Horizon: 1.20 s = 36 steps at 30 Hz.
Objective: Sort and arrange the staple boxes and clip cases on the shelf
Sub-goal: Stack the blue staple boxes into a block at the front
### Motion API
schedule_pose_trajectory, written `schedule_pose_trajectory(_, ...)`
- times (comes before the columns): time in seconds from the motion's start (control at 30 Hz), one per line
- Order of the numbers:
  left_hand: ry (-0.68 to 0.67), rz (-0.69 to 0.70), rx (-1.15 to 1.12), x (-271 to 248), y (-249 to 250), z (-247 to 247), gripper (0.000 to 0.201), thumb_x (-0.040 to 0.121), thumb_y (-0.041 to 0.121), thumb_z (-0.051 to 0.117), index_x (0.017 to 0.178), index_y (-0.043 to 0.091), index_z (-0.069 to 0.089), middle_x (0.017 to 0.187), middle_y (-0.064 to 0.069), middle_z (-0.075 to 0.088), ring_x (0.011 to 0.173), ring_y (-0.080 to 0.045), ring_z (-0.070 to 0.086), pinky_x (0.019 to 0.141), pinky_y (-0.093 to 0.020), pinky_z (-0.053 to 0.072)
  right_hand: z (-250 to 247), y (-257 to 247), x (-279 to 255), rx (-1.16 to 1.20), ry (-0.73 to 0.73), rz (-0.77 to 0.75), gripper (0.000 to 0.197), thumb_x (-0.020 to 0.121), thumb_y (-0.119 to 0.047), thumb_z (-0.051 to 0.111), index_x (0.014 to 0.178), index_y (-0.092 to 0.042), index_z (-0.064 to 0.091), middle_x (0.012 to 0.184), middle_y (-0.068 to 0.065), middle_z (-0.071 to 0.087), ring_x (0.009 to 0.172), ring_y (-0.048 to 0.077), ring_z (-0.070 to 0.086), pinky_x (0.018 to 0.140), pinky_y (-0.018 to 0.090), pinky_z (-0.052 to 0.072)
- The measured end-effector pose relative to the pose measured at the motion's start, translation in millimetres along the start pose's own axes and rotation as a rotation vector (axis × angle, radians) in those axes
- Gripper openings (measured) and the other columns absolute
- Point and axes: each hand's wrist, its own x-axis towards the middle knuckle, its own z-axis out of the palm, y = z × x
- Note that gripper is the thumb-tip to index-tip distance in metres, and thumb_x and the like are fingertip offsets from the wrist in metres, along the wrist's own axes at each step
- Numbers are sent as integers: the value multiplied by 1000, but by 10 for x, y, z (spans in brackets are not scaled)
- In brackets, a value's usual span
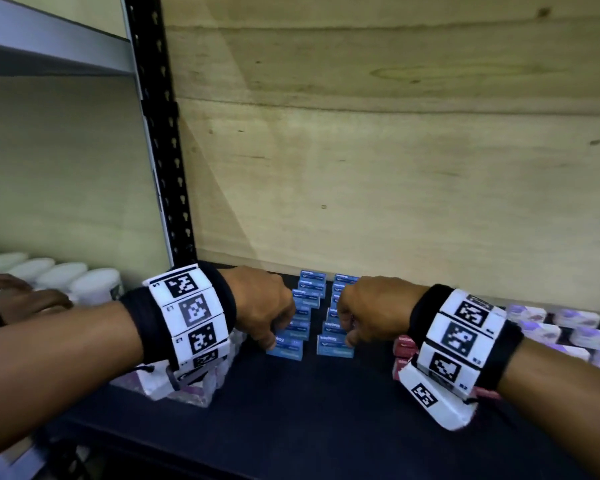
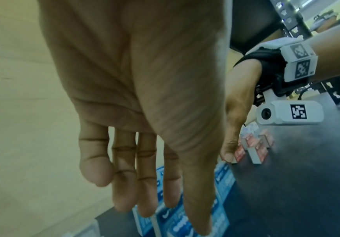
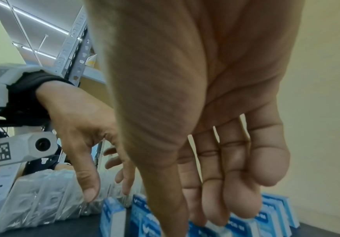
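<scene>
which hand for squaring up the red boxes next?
Right, probably. The red staple boxes sit just under the right hand's wrist, right of the two blue rows. The left hand rests at the left blue row and would have to cross both rows.

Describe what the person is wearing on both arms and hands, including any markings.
Both hands, left and right, are bare, with no gloves or sleeves. Each wrist carries a black fabric wristband wrapped by a white segmented plastic band printed with square black-and-white coded markers. A small white camera pod with a round black lens, also marker-tagged, hangs under the right wrist, with thin black cables nearby.
</scene>
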Motion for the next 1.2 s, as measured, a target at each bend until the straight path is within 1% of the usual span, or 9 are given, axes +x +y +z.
schedule_pose_trajectory(0.1,-25,-33,60,17,87,20,31,85,41,69,112,26,63,106,4,62,90,-19,56,69,-29,42,63,-20,-15,-22,10,-4,27,88,-34,71,105,-13,71,102,4,71,94,24,67,80,37,55)
schedule_pose_trajectory(0.3,-54,-78,121,30,227,82,28,92,36,63,116,23,60,112,-1,57,86,-19,50,67,-32,37,144,-51,-8,-15,14,-16,27,89,-34,70,106,-12,71,102,5,71,86,23,64,66,29,47)
schedule_pose_trajectory(0.43,-10,-61,82,-54,275,96,22,94,30,59,113,19,60,111,-3,60,79,-17,47,65,-28,35,172,-23,-127,35,75,-51,22,90,-32,67,100,-12,70,96,5,71,88,24,65,74,33,52)
schedule_pose_trajectory(0.6,147,9,7,-353,339,232,17,92,36,56,104,25,62,101,2,61,89,-21,60,76,-33,51,165,-84,-496,78,139,-31,25,87,-31,67,95,-7,69,89,13,70,73,28,59,61,30,42)
schedule_pose_trajectory(0.67,253,41,-22,-473,352,330,19,92,40,53,104,27,61,101,5,62,96,-21,61,82,-36,52,176,-134,-696,100,189,-9,18,84,-33,68,87,-15,66,74,4,65,65,22,57,62,32,47)
schedule_pose_trajectory(0.77,395,77,-77,-644,417,505,24,95,39,48,111,28,61,106,10,59,104,-15,58,90,-30,46,256,-255,-1037,167,275,30,15,81,-38,68,83,-26,62,71,-9,65,68,10,62,68,35,54)
schedule_pose_trajectory(0.87,558,111,-266,-802,514,761,21,96,37,48,111,30,61,103,13,54,101,-12,57,89,-29,44,412,-376,-1328,267,339,84,11,82,-39,66,85,-29,62,72,-11,66,69,3,63,69,33,54)
schedule_pose_trajectory(1.0,643,137,-517,-855,718,1175,20,97,40,44,111,35,58,99,18,48,95,0,54,87,-28,46,755,-521,-1521,456,420,138,7,84,-37,67,89,-32,65,73,-14,68,69,0,64,70,28,54)
schedule_pose_trajectory(1.2,724,178,-787,-656,722,1388,15,93,33,60,107,34,65,94,16,53,84,0,56,73,-8,38,1283,-523,-1357,821,577,117,7,85,-25,73,90,-30,70,78,-12,70,67,5,66,68,28,57)
